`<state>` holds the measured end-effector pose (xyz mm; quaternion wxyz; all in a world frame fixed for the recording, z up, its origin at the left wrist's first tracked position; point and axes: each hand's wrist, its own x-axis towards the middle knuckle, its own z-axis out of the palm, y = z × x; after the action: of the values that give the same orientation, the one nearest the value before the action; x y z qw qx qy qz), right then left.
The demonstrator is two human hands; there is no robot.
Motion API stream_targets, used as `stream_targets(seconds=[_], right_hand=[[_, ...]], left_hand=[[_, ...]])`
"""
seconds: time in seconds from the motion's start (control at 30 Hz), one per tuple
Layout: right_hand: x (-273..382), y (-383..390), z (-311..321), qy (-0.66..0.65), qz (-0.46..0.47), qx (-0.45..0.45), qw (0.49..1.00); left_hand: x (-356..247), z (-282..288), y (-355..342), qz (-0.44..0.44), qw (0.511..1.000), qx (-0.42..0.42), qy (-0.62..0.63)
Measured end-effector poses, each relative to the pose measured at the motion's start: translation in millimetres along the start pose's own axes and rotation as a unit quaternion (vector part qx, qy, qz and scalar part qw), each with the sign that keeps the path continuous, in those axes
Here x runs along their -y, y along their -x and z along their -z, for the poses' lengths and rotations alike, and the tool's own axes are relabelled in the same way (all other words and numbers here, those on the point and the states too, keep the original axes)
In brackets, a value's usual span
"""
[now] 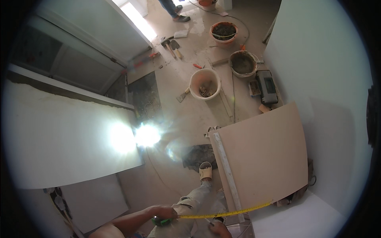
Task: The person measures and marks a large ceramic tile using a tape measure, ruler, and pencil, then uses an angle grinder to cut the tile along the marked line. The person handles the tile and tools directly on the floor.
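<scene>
My left hand [168,212] is wrapped round a green and black tape measure [160,221] at the lower middle. From it the yellow blade [234,211] runs out to the right, its far end at the near edge of a large beige tile [262,154]. A pale straight strip [227,170] lies along the tile's left side and passes under the blade. Just below the blade, my right hand [220,229] is closed on a thin pen-like stick, its kind too small to tell.
A lit lamp [147,135] glares at left, its cable on the floor. Ahead stand a cream bucket [205,84], a mortar bucket [243,64], an orange tub [224,33] and a grey case [266,87]. Hammers and a trowel [175,44] lie farther off. Another person's legs [173,10] show at top.
</scene>
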<state>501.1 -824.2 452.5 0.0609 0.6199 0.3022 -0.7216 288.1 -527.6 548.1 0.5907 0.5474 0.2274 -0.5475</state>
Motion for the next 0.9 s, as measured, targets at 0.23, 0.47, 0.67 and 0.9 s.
stream_targets(seconds=[0.23, 0.47, 0.67, 0.9], right_hand=[[42, 25, 13, -0.098, 0.035, -0.135, 0.985], [70, 50, 74, -0.650, -0.061, -0.297, 0.697], [14, 40, 126, -0.580, 0.003, -0.518, 0.628], [-66, 53, 174, -0.592, -0.077, -0.548, 0.586]], left_hand=[[55, -32, -22, -0.192, 0.968, -0.160, -0.023], [-15, 20, -17, -0.066, 0.987, -0.148, -0.022], [-97, 23, -58, -0.034, 0.988, -0.143, 0.037], [-136, -18, -149, -0.084, 0.988, -0.096, 0.092]])
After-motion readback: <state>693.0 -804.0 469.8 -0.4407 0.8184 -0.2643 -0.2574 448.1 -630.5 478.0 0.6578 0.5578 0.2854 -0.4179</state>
